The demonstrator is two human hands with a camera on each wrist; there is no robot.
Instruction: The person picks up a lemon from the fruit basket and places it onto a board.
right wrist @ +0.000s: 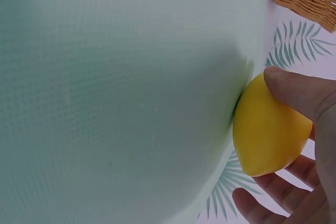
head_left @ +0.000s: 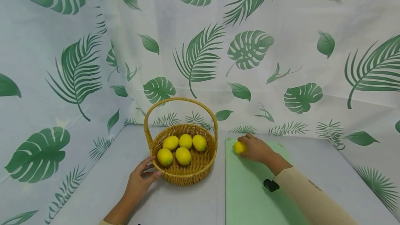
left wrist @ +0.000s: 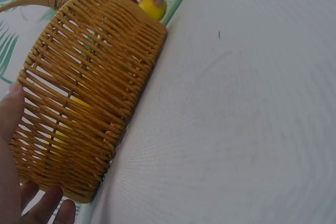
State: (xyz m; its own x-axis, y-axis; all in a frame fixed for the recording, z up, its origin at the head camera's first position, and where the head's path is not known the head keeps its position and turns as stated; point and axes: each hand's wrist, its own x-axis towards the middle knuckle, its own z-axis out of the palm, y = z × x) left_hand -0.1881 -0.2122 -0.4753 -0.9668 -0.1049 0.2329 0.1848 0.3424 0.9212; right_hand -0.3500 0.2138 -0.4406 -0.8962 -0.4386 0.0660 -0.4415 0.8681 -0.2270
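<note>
A yellow lemon (head_left: 239, 147) is pinched between the thumb and fingers of my right hand (head_left: 254, 148). It sits low at the far left of a pale green board (head_left: 240, 190); in the right wrist view the lemon (right wrist: 270, 127) appears to touch the board. My left hand (head_left: 142, 180) rests against the left front of a wicker basket (head_left: 187, 180), thumb and fingers spread along its outside. Several more lemons (head_left: 183, 156) lie inside the basket. The left wrist view shows the thumb near the rim and loosely bent fingertips (left wrist: 50, 203) at the wicker side.
The basket's tall arched handle (head_left: 179, 99) stands upright. A white table surface (head_left: 187, 204) runs between basket and board. Leaf-printed cloth (head_left: 200, 61) hangs behind and at the sides. A black object (head_left: 271, 185) shows beside the right sleeve, over the board.
</note>
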